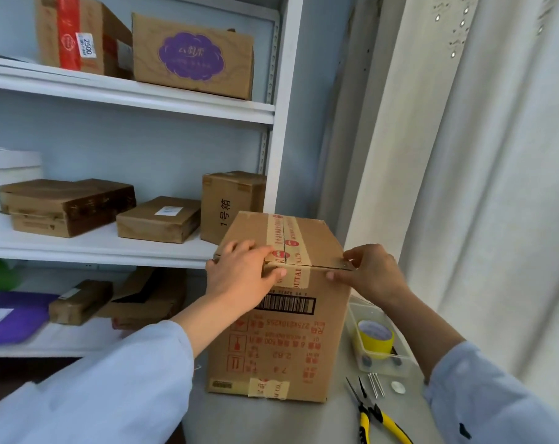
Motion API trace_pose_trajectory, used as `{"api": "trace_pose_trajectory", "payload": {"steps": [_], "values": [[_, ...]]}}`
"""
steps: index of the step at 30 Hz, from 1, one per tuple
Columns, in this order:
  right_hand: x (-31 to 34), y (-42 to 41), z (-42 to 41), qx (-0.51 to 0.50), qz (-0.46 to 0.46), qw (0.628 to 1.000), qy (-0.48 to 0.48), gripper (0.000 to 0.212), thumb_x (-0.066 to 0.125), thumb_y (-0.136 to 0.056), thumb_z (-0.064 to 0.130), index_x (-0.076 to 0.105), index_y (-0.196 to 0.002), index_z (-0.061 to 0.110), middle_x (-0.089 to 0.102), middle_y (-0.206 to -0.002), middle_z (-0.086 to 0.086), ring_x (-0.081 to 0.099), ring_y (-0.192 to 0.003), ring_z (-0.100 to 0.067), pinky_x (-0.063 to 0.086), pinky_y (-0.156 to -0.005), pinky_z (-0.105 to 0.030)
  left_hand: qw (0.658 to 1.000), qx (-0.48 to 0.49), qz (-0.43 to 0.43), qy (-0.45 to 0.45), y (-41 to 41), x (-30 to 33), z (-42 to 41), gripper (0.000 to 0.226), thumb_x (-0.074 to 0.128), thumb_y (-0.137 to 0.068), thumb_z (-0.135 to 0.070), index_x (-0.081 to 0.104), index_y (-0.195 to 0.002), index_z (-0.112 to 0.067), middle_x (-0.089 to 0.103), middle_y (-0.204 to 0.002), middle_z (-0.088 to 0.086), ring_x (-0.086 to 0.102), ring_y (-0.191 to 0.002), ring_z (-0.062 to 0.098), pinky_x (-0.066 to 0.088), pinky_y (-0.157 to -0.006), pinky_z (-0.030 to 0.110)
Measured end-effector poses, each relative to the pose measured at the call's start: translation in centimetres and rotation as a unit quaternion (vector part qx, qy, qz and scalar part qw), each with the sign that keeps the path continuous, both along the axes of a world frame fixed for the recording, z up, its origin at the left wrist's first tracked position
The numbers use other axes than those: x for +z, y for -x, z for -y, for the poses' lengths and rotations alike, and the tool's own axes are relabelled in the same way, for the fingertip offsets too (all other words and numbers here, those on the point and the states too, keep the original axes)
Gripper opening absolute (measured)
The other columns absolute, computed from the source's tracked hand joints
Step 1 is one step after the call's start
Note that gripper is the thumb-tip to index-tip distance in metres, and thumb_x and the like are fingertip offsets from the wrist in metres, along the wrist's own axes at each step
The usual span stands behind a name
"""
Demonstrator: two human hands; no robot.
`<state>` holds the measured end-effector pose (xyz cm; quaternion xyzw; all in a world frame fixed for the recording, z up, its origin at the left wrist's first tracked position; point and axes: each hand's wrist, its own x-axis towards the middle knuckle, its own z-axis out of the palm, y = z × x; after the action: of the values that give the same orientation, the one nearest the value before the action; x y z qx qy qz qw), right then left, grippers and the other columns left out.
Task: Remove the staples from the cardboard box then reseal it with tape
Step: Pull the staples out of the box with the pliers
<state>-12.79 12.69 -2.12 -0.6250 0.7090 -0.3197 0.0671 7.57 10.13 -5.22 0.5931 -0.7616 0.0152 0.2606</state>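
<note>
Early stage: box (281, 341) w/ old tape, seam shut. Left hand (243, 270) grips top edge; right hand (371, 270) pinches corner. Pliers (372, 415), tape roll (376, 336) untouched.

Two hands (243, 270) (372, 270), one taped box (281, 331), one tape roll (376, 338), one pair of pliers (372, 415) and nine shelved boxes (158, 223) are counted.
</note>
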Motion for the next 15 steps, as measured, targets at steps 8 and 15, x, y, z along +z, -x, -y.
{"api": "trace_pose_trajectory", "payload": {"steps": [8, 15], "values": [[1.3, 0.6, -0.1, 0.004, -0.068, 0.997, -0.025, 0.051, 0.08, -0.072, 0.041, 0.069, -0.113, 0.012, 0.069, -0.1, -0.001, 0.059, -0.093, -0.02, 0.046, -0.075, -0.028, 0.995, -0.05, 0.077, 0.028, 4.3, 1.1, -0.6, 0.051, 0.041, -0.09, -0.057, 0.046, -0.135, -0.034, 0.049, -0.135, -0.003, 0.046, -0.125, 0.021, 0.025, -0.112, 0.049], [1.1, 0.9, -0.4, 0.025, -0.088, 0.995, -0.034, 0.048, 0.076, -0.077, 0.04, 0.067, -0.116, 0.014, 0.065, -0.096, 0.001, 0.059, -0.093, -0.02, 0.047, -0.076, -0.03, 0.994, -0.052, 0.052, 0.084, 4.0, -0.2, -1.0, 0.045, 0.041, -0.094, -0.05, 0.046, -0.136, -0.033, 0.049, -0.137, -0.005, 0.045, -0.125, 0.019, 0.026, -0.109, 0.039]]}}
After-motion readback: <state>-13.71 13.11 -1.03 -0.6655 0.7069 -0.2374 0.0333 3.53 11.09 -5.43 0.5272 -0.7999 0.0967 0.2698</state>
